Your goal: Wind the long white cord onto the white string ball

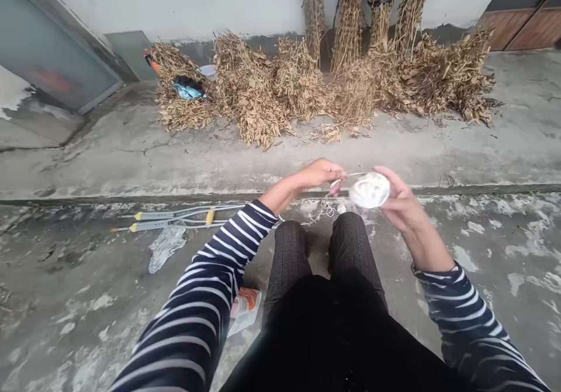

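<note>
In my right hand [401, 202] is a ball of white yarn [370, 190], blurred by motion, with the fingers wrapped around its right side. A strand runs leftward from the ball to my left hand [322, 174], whose fingers are pinched on it. Below the left hand, loose loops of white yarn [326, 210] trail down toward the ground near my knees. A small white ball [340, 208] shows just above my right knee. Both hands are raised in front of my knees, a short way apart.
Crutches [175, 222] lie on the ground at left, beside a crumpled clear plastic bag [166, 247]. Another printed bag [245, 307] is by my left leg. A concrete step edge [438, 190] crosses ahead. Dried plant bundles [258, 94] line the wall.
</note>
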`<state>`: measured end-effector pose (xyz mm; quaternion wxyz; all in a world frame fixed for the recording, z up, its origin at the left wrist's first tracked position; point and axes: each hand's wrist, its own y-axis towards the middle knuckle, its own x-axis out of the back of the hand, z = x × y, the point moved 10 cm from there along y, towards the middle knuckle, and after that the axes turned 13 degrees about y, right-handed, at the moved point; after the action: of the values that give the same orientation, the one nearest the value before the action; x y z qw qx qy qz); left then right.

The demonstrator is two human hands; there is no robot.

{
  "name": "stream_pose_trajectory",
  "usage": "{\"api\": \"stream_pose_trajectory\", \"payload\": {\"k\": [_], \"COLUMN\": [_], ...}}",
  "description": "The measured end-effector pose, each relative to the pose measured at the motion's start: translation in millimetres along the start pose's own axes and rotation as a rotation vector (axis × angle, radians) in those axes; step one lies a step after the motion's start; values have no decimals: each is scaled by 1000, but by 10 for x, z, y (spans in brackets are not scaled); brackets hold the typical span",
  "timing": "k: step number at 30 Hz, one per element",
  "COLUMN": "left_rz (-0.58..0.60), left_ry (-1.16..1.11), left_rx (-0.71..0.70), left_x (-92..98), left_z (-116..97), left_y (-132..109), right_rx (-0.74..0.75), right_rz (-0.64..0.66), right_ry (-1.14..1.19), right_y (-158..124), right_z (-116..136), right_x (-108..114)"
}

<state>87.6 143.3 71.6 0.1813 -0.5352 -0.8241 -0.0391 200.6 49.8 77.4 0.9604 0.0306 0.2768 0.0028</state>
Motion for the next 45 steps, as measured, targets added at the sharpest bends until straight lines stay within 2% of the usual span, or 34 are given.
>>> {"api": "stream_pose_trajectory", "payload": {"k": [2,4,6,8,10,12,13,15,17,19,21,24,29,32,34,38,41,43,45], "left_rz": [125,134,91,-41,-262,-418,-428,-374,-357,-388,-425,-423,-285,-278,-258,-113,-117,-112,-48], "left_ry": [-166,-243,-190,-30,93,53,-18,-182,-298,-338,-319,-248,-180,-123,-146,-221,-237,-292,-356], "left_rx": [28,57,110,174,208,152,89,-50,-125,-102,-41,12,91,94,54,43,92,91,64], "left_x": [-159,-195,-169,-52,110,117,31,-222,-422,-534,-572,-528,-303,-86,-25,-193,-249,-252,-278], "left_z": [79,213,432,668,785,717,626,391,222,206,279,376,451,396,317,293,394,417,375], "left_y": [-81,-112,-73,17,96,165,219,334,412,453,453,428,460,436,429,500,507,432,295], "right_rx": [-26,-61,-85,-97,-114,-146,-166,-204,-229,-238,-249,-243,-176,-141,-83,69,159,201,202], "right_rz": [-18,-24,-28,-38,-57,-74,-78,-69,-55,-45,-39,-36,-37,-55,-88,-80,-68,-101,-151], "right_ry": [39,65,93,124,148,168,176,181,179,193,223,258,186,68,18,-45,-59,-17,49], "right_y": [-5,1,9,15,20,27,32,40,43,34,10,-39,-91,-106,-111,-127,-151,-172,-183], "right_z": [71,156,241,294,282,201,146,34,-50,-97,-129,-142,-73,-28,25,161,265,325,333], "right_x": [231,400,499,550,583,608,615,614,611,619,633,649,631,628,635,494,377,402,502]}}
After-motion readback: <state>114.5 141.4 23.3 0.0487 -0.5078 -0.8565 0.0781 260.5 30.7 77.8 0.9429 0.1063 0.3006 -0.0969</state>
